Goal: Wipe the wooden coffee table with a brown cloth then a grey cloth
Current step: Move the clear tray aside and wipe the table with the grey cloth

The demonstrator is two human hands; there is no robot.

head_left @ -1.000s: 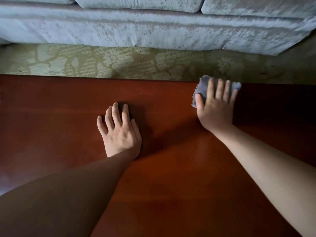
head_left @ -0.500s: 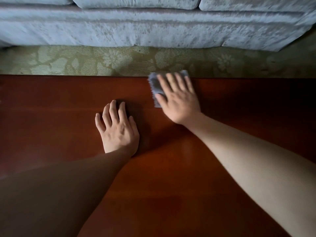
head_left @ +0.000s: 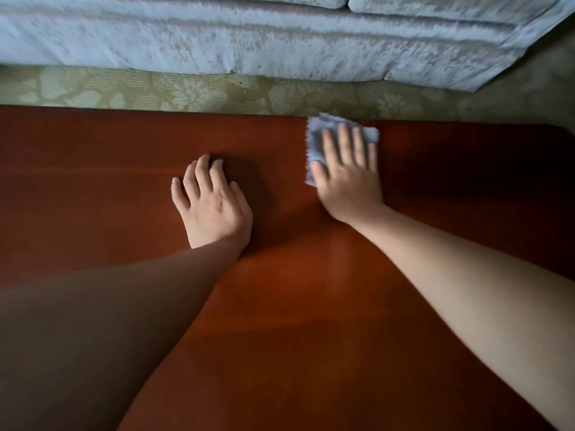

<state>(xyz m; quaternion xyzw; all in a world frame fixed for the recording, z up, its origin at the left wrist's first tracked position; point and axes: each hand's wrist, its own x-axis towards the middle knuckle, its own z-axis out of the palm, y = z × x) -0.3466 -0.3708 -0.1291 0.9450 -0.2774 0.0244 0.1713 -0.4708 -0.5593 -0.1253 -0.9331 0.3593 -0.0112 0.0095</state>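
So there's two hands, one cloth, one table, one sofa and one strip of rug in the shot. Starting on the left, the wooden coffee table (head_left: 93,188) is a smooth reddish-brown slab with a soft sheen and faint grain bands running side to side, and its far right corner looks rounded. The left forearm comes in from the bottom left, mostly in shadow, and the left hand (head_left: 213,206) lies palm down on the wood with the fingers slightly spread and a bit curled at the tips, gripping nothing, just resting flat. It throws a dark shadow on the table just past its fingers. Moving right, the grey cloth (head_left: 315,141) sits right at the far edge of the table, a small roughly square piece with a zigzag pinked edge down its left side, looks thin and a bit rumpled. The right hand (head_left: 348,178) is pressed flat on top of it, fingers straight and pointing away from the person, thumb out along the cloth's left edge, so it's pinning the cloth to the wood rather than bunching it in a fist. The right forearm runs in bare from the lower right. Beyond the table there's the rug (head_left: 186,91), olive with a pale floral weave, and behind that the sofa (head_left: 249,42), pale blue-grey, plush and mottled like crushed velvet, with a seam between two seat cushions near the top right.
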